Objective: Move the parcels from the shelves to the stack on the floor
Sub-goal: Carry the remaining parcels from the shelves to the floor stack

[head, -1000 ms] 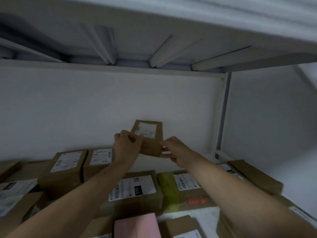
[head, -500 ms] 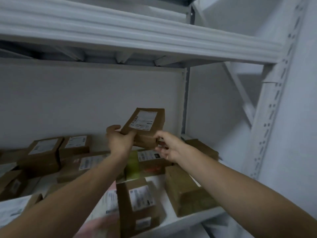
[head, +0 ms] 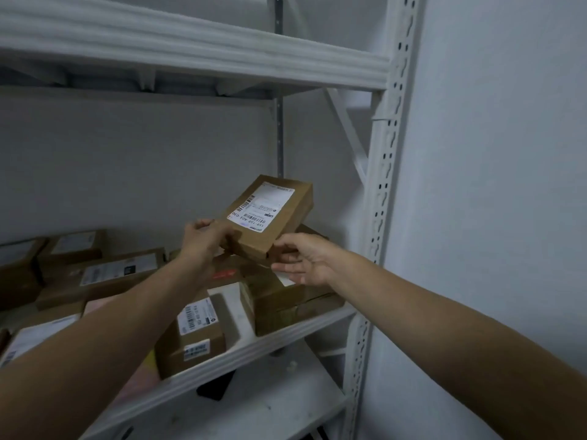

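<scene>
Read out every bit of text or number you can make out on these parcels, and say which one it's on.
Held parcel, white label: "159 159 A03 030", as best it reads; finer print too small.
Front box, both labels: blurred, unreadable.
Long box further back on the left, label: blurred, unreadable.
Remaining parcels, labels: too blurred to read.

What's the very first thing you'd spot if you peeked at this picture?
A brown parcel with a big white label, tilted in the air right in the middle. The left hand grips its lower left corner and the right hand touches its lower right corner. Below it, more brown boxes crowd the white shelf.
</scene>
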